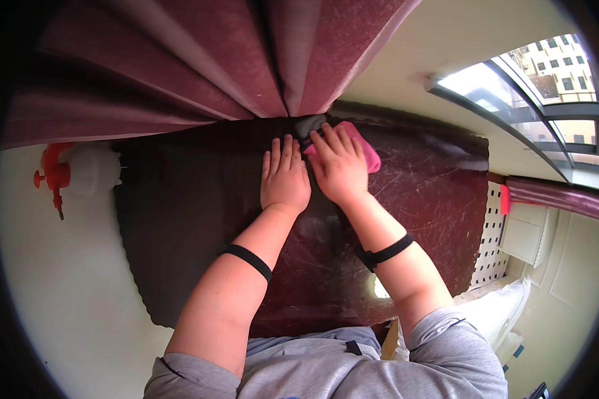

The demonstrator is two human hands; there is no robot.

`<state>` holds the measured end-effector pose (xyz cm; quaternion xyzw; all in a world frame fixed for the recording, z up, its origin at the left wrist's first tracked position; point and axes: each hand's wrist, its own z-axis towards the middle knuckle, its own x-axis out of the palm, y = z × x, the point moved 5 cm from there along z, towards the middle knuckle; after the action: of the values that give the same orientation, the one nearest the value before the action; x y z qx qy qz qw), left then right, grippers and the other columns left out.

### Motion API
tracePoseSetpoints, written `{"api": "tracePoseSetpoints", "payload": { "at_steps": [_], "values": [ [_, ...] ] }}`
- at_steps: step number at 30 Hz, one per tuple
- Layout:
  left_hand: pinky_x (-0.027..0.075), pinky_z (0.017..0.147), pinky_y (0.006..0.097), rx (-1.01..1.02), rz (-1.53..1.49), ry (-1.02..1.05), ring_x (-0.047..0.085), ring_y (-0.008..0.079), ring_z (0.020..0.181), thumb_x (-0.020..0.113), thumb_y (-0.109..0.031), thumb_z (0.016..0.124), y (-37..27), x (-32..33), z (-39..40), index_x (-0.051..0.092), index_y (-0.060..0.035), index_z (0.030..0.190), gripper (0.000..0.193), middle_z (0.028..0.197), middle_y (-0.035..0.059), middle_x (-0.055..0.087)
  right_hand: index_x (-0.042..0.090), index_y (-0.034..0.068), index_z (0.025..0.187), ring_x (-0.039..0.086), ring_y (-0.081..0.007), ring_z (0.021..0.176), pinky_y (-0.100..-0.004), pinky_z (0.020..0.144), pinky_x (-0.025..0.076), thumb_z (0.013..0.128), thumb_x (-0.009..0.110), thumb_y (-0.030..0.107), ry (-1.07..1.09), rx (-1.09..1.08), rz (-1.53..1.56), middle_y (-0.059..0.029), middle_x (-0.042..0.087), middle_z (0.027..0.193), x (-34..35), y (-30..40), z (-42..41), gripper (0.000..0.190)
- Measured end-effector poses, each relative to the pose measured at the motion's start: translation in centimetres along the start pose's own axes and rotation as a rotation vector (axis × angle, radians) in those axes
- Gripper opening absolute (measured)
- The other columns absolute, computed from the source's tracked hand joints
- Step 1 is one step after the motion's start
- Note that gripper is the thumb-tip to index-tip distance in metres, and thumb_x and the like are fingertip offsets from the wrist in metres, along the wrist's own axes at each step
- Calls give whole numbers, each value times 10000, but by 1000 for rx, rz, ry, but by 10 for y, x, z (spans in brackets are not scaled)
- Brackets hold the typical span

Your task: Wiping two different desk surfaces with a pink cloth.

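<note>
My right hand [340, 162] lies flat with its fingers over a folded pink cloth [373, 160], pressing it to a dark red, scratched tabletop [429, 199]. Beside it, my left hand [285, 174] rests palm down on the table's darker left part, its fingers pointing away from me. A dark grey piece of fabric [310, 124] lies just beyond my fingertips, near the curtain; whether it belongs to the pink cloth I cannot tell. Each forearm wears a black strap.
A purple-pink curtain [189, 60] hangs over the far edge. A spray bottle with a red head [55, 172] stands left of the table. A window [544, 104] is at the upper right. White plastic bags [496, 309] and a perforated white panel [490, 249] are at the right.
</note>
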<state>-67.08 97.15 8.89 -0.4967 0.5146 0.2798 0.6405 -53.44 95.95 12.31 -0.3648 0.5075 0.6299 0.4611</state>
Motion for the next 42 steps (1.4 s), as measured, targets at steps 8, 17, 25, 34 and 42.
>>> {"api": "tracePoseSetpoints", "payload": {
  "at_steps": [8,17,25,34,42],
  "values": [
    [220,1306,498,14,8,-23,284,345,1600,428,-253,1086,-5,0,0,440,-30,1593,555,1707,142,363,600,173,1491,485,-379,1457,-559,1178,393,1002,634,363,-117,449,-202,-112,522,1587,-11,-64,-19,525],
    [222,1307,484,-10,37,-5,296,328,1598,429,-258,1088,-2,1,1,442,-24,1590,555,1705,134,370,638,173,1446,497,-386,1447,-580,1175,383,984,646,363,-67,180,-19,-124,554,1556,1,10,-21,500],
    [247,1303,466,38,6,-79,321,319,1587,404,-259,1102,-5,0,-3,455,-17,1582,540,1690,140,393,582,180,1500,471,-365,1478,-564,1193,379,1008,635,388,-77,431,-177,-107,509,1604,-24,-68,-64,536],
    [242,1312,443,50,-8,-66,323,295,1589,483,-217,1044,-1,3,-34,472,-13,1569,563,1689,133,402,584,189,1506,463,-380,1483,-571,1207,349,1023,614,384,-11,255,-60,-110,516,1598,6,40,-79,521],
    [233,1312,468,46,-24,7,294,325,1601,418,-249,1100,-17,6,-118,419,-6,1599,555,1704,155,368,551,200,1545,423,-346,1526,-548,1238,326,1062,561,418,26,468,-148,-97,471,1645,-32,-41,-129,530]
  ]
}}
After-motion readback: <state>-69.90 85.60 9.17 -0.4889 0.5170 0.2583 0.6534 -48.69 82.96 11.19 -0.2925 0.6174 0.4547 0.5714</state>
